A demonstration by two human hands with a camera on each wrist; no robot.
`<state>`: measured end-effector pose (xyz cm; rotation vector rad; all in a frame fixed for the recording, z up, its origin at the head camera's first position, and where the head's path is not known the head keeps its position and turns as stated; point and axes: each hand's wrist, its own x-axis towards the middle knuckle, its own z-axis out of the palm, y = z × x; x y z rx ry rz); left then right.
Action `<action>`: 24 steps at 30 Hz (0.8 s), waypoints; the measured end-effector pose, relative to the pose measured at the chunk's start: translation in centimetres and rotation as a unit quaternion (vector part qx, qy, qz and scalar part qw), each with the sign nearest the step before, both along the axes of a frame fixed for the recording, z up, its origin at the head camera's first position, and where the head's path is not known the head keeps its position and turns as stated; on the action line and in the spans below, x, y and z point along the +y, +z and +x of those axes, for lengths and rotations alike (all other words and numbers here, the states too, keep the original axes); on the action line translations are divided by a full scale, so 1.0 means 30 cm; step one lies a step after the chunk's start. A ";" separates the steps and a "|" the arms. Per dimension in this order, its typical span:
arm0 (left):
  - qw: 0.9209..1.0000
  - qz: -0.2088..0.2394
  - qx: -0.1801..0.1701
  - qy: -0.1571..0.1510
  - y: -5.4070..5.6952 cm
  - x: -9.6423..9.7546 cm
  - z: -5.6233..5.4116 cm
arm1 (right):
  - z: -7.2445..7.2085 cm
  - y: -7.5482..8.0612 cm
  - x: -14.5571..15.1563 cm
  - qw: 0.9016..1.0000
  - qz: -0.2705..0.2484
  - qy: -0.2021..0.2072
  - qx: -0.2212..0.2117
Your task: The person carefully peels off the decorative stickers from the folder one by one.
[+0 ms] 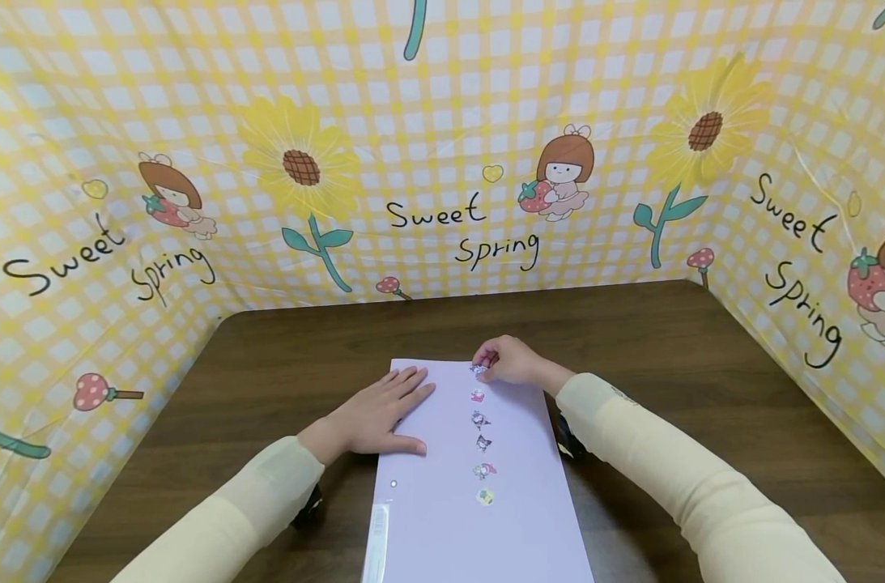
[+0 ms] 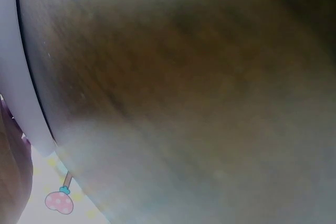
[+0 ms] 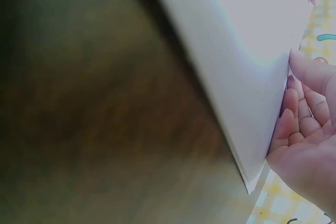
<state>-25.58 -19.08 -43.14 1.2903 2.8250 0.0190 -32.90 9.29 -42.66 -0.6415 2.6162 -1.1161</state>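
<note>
A pale lilac folder lies on the wooden table, its far end toward the back wall. Down its middle runs a column of small cartoon stickers. My left hand rests flat on the folder's left side with fingers spread; in the left wrist view only a sliver of that hand shows. At the column's far end, my right hand pinches a small cartoon sticker at the folder's surface. In the right wrist view the right hand's fingers are curled against the folder, and the sticker is hidden.
A clear label strip and a small round hole are on the folder's near left side. Brown tabletop extends on both sides. A yellow checked cloth with flowers and cartoon figures hangs around the table's back and sides.
</note>
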 end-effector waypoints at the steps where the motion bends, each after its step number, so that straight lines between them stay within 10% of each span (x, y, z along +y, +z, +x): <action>1: 1.000 0.001 0.000 -0.001 0.000 0.000 0.001 | 0.001 0.000 0.000 1.000 -0.002 -0.001 0.001; 24: 1.000 -0.005 -0.011 0.005 0.006 -0.003 0.005 | 0.013 0.030 0.027 0.998 -0.052 -0.024 -0.010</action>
